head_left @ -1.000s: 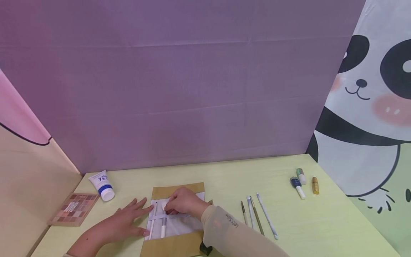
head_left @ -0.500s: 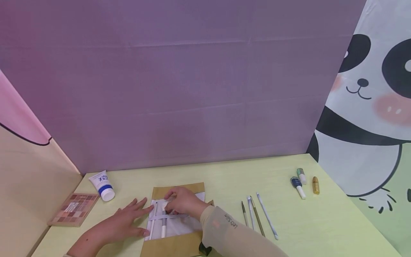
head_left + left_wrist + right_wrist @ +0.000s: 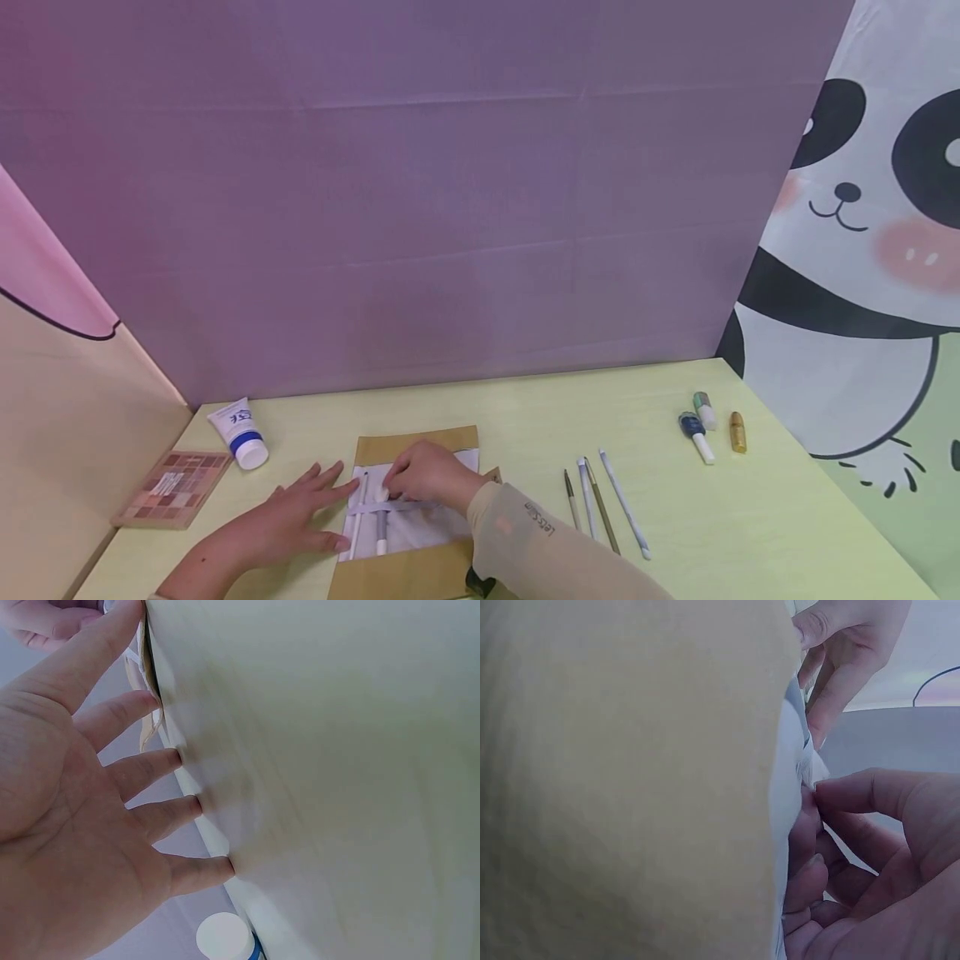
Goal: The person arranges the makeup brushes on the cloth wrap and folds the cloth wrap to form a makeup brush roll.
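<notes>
In my head view, the case (image 3: 405, 573) lies unfolded on the table (image 3: 765, 517). A slim brush (image 3: 356, 529) and a thicker brush (image 3: 382, 527) lie on its pale lining, crossed by the strap (image 3: 366, 507). I see the right hand (image 3: 431, 477) with its fingers narrowed, pinching the thicker brush's upper end. The left hand (image 3: 296, 517) spreads wide at the case's left edge. Four sticks (image 3: 602, 507) lie to the right, well apart from the tube (image 3: 238, 433).

My left wrist view shows the left fingers splayed, several tips on the table.

In my right wrist view, thumb and forefinger meet at something white; I can't tell more there.
</notes>
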`<state>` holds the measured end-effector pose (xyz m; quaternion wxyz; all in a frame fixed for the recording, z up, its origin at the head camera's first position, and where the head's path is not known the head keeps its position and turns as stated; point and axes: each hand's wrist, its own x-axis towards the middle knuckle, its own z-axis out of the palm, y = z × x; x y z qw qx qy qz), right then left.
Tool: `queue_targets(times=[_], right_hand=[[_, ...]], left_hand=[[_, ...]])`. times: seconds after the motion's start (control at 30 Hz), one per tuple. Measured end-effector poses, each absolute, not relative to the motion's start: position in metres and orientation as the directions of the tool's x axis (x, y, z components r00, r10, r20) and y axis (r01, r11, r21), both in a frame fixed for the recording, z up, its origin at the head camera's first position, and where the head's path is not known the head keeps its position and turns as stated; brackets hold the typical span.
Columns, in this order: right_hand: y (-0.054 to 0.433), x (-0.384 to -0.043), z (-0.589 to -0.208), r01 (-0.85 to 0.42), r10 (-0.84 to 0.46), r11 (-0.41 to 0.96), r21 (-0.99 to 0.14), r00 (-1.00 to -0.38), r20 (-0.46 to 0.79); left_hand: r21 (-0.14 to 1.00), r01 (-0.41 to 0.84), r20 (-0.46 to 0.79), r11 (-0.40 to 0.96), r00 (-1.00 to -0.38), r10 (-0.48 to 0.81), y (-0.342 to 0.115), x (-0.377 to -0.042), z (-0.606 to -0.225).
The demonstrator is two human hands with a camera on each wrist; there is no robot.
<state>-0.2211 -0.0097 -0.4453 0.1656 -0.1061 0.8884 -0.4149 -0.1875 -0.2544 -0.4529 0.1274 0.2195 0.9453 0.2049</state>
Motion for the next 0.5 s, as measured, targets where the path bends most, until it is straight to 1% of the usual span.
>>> queue_targets(times=[0.27, 0.5], right_hand=[[-0.0049, -0.2196, -0.4433, -0.119, -0.353, 0.677, -0.726, -0.918, -0.178], [-0.0030, -0.2180, -0.4406, -0.138, -0.371, 0.692, -0.708, -0.910, -0.186]], left_hand=[[0.444, 0.366, -0.143, 0.818, -0.872, 0.468, -0.2548, -0.1865, -0.4535], [0.443, 0.374, -0.136, 0.815, -0.870, 0.473, -0.2556, -0.1864, -0.4541]])
